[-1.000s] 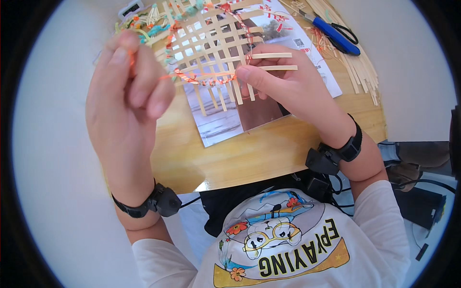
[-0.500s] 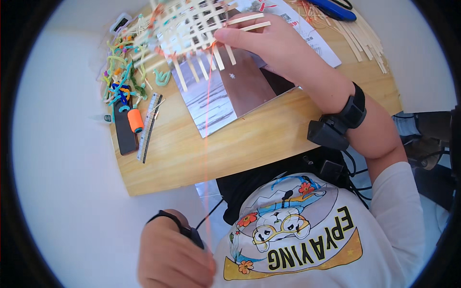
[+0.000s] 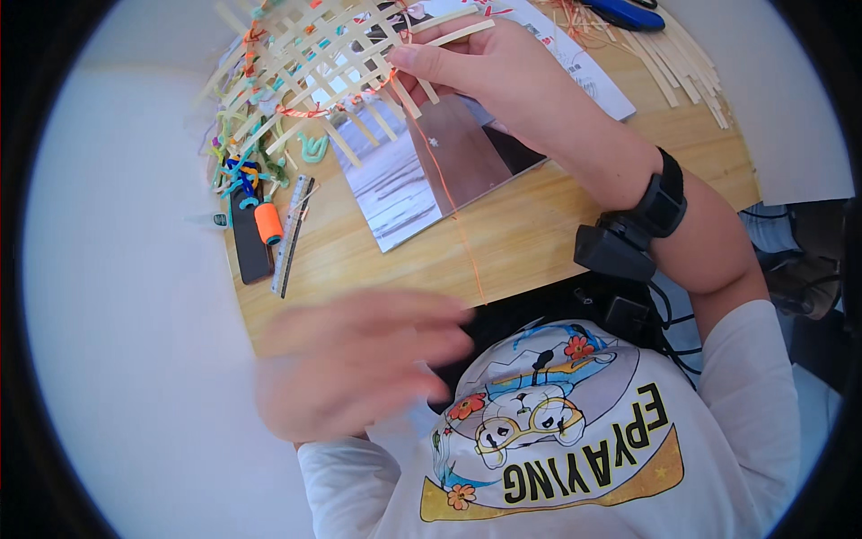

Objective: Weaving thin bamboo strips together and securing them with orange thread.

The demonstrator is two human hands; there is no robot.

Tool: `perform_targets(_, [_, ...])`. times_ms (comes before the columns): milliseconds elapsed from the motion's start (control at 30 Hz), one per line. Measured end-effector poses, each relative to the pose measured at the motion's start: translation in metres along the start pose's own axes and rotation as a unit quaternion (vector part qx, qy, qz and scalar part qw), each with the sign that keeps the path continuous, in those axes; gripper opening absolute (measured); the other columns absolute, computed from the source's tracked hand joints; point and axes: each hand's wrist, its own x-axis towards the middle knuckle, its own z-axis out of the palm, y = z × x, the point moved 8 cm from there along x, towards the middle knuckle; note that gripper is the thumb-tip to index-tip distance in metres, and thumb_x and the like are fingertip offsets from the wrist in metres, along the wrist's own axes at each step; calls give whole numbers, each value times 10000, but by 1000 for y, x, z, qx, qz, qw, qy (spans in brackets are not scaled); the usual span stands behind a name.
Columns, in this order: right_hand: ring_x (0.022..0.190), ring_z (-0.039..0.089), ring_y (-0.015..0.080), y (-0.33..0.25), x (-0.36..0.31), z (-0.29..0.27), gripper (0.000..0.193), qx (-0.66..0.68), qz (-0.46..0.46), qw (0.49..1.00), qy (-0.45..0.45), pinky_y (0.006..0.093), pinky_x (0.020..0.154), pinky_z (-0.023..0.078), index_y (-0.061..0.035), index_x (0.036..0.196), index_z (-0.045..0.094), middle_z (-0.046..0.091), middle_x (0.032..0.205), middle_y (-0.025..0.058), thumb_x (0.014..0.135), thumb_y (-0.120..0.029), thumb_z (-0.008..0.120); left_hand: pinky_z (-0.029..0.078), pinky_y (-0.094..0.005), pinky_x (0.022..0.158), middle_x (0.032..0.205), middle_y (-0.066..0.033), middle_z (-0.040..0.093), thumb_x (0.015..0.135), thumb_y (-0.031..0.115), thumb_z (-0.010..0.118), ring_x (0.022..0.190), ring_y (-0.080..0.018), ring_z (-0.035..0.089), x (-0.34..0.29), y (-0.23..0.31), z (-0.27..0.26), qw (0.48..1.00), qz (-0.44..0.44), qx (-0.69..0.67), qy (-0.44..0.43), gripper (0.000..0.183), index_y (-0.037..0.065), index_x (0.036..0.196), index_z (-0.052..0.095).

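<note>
My right hand (image 3: 489,76) pinches the edge of an open lattice of pale woven strips (image 3: 332,67), thumb on top. Orange thread is wound along the lattice's rim, and strip ends stick out past it. From the spot near my right fingers a loose orange thread (image 3: 440,171) runs down across the table and over its front edge. Low on the left, blurred by motion, my left hand (image 3: 359,355) is raised with its fingers apart. Nothing shows in it. The lattice's far edge is cut off by the top of the view.
A picture sheet (image 3: 386,220) lies beneath the lattice. At the left are bent fuzzy craft stems (image 3: 235,171), a dark flat case (image 3: 250,251), an orange thread spool (image 3: 268,224) and a clear ruler (image 3: 287,247). Loose pale strips (image 3: 669,76) and a blue-handled tool (image 3: 628,13) lie far right.
My left hand has risen from the lower edge toward the table and opened. The thread, taut before, now hangs slack and farther right. The lattice has tipped and shifted slightly left.
</note>
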Motion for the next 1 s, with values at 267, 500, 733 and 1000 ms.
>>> perform_targets(267, [660,548,72,-6,0,0,236,10,-21,999,-25,237,593,414,-16,787,665,628,708,14,864,-237,638,453,-305,693,842,-55,650,746,104,732,766,-215,601,54,-44,-51,848,74,441,283,157,62,889,686])
perform_targets(500, [815,601,102,4,-1,8,453,63,69,994,-63,228,731,477,57,1159,554,647,928,70,878,-283,654,447,-294,658,782,-33,625,725,52,724,703,-182,583,53,-70,-52,860,46,381,337,105,58,810,662])
perform_targets(733, [723,606,117,26,-24,47,443,76,138,971,-179,241,666,480,70,1145,527,645,818,75,886,-277,618,451,-272,612,764,-30,617,715,12,717,681,-157,579,38,-79,-63,847,61,354,392,117,52,804,653])
perform_targets(1000, [603,441,58,-13,-34,48,194,-52,99,978,-176,205,568,370,-40,938,618,514,699,-34,958,-184,490,468,-267,634,767,-53,610,747,13,698,700,-165,591,36,-87,-67,870,25,322,372,91,24,815,638])
